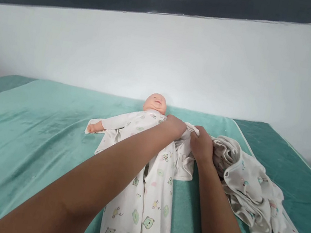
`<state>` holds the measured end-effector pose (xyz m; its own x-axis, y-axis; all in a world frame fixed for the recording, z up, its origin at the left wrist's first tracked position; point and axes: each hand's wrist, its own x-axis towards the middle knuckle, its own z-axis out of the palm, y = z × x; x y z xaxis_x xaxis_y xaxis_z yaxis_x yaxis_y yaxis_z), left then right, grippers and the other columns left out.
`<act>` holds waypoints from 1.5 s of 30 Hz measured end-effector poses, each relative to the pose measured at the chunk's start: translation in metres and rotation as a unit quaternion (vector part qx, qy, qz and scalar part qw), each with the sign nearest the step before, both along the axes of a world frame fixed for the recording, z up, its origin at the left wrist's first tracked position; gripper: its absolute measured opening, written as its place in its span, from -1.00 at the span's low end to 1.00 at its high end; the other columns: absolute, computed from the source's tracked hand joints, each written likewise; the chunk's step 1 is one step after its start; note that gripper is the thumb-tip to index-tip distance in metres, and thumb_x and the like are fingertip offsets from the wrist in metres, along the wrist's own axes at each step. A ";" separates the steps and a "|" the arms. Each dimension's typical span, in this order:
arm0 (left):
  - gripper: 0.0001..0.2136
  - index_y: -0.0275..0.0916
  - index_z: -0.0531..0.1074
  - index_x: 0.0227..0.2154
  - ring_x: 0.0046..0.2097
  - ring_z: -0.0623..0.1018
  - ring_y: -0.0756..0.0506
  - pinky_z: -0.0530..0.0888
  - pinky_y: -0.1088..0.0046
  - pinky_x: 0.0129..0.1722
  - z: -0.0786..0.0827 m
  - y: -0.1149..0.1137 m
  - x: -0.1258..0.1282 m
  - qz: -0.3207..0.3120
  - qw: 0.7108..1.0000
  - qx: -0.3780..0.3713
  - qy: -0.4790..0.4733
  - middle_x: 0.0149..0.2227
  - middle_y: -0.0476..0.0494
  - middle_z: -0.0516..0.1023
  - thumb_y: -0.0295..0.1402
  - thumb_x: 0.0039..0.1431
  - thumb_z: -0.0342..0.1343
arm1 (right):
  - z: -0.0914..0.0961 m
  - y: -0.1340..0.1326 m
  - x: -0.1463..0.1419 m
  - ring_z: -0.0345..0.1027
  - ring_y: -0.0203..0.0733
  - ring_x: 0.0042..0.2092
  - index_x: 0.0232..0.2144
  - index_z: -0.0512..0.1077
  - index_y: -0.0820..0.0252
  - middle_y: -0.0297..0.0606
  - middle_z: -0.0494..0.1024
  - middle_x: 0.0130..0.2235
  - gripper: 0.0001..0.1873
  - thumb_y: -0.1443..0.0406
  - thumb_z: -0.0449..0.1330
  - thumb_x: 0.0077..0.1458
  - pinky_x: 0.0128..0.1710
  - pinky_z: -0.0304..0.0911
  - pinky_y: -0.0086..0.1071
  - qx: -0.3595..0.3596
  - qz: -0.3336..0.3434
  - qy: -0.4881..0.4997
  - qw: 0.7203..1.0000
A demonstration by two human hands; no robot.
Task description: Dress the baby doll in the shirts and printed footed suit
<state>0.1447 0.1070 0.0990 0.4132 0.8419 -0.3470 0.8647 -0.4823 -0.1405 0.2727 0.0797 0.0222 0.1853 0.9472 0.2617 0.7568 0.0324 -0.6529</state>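
A baby doll [155,102] lies on its back, dressed in a white sleepsuit [157,196] printed with green bears. One doll hand [95,127] pokes out of the sleeve on the left side. Over at the other arm, my left hand [176,126] grips the sleeve near the shoulder. My right hand [202,143] pinches the same bunched white sleeve farther out, so the cloth is drawn between both hands. The doll's hand on that side is hidden. Another white garment layer [185,168] spreads flat beneath the doll.
To the right of my right arm lies a crumpled pile of white printed baby clothes [253,188]. Everything rests on a green cloth-covered bed [34,144]. A white wall [95,50] rises directly behind the doll's head, under a dark window frame [175,0].
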 end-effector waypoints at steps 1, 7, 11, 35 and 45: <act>-0.66 -0.22 0.53 -0.04 0.02 0.57 -0.26 0.45 0.22 -0.01 -0.001 0.001 0.001 -0.007 1.000 0.001 -0.002 0.03 -0.30 0.59 -0.45 0.08 0.20 | 0.000 0.000 0.001 0.42 0.04 -0.15 -0.09 0.49 0.17 -0.06 0.62 -0.17 -0.63 0.30 0.01 0.11 -0.20 0.20 -0.25 -0.006 0.001 -0.001 1.000; -0.63 -0.29 0.48 0.04 0.07 0.54 -0.31 0.44 0.13 -0.03 0.008 -0.004 -0.005 -0.009 0.999 0.052 -0.003 0.09 -0.38 0.53 -0.53 0.15 0.10 | 0.004 0.001 0.003 0.41 0.05 -0.16 -0.13 0.48 0.17 -0.04 0.61 -0.17 -0.65 0.29 -0.01 0.12 -0.20 0.19 -0.24 -0.005 -0.015 0.015 1.000; -0.58 -0.29 0.43 0.08 0.08 0.52 -0.31 0.44 0.17 -0.07 0.025 -0.011 -0.021 0.000 0.996 0.084 -0.001 0.12 -0.40 0.50 -0.55 0.13 0.10 | 0.004 0.002 0.005 0.39 0.06 -0.15 -0.18 0.48 0.18 -0.02 0.61 -0.17 -0.67 0.28 -0.01 0.09 -0.15 0.20 -0.20 0.024 -0.022 0.051 0.998; -0.69 -0.24 0.38 -0.02 -0.10 0.58 -0.22 0.46 0.32 -0.24 0.021 -0.012 -0.023 0.023 0.993 0.088 -0.069 -0.01 -0.30 0.54 -0.47 0.15 0.08 | 0.009 0.010 0.014 0.51 -0.13 -0.05 -0.30 0.46 0.15 -0.22 0.64 -0.15 -0.59 0.46 0.14 -0.33 -0.07 0.40 -0.23 0.174 0.005 0.595 0.785; -0.72 -0.14 0.39 0.03 0.05 0.53 -0.16 0.45 0.32 -0.06 0.019 -0.064 -0.059 0.071 0.929 0.142 -0.333 0.09 -0.13 0.53 -0.31 0.32 -0.05 | 0.011 0.003 -0.003 0.51 -0.16 -0.03 -0.27 0.45 0.18 -0.20 0.62 -0.15 -0.64 0.41 -0.02 -0.13 0.14 0.30 -0.11 0.280 0.003 0.337 0.899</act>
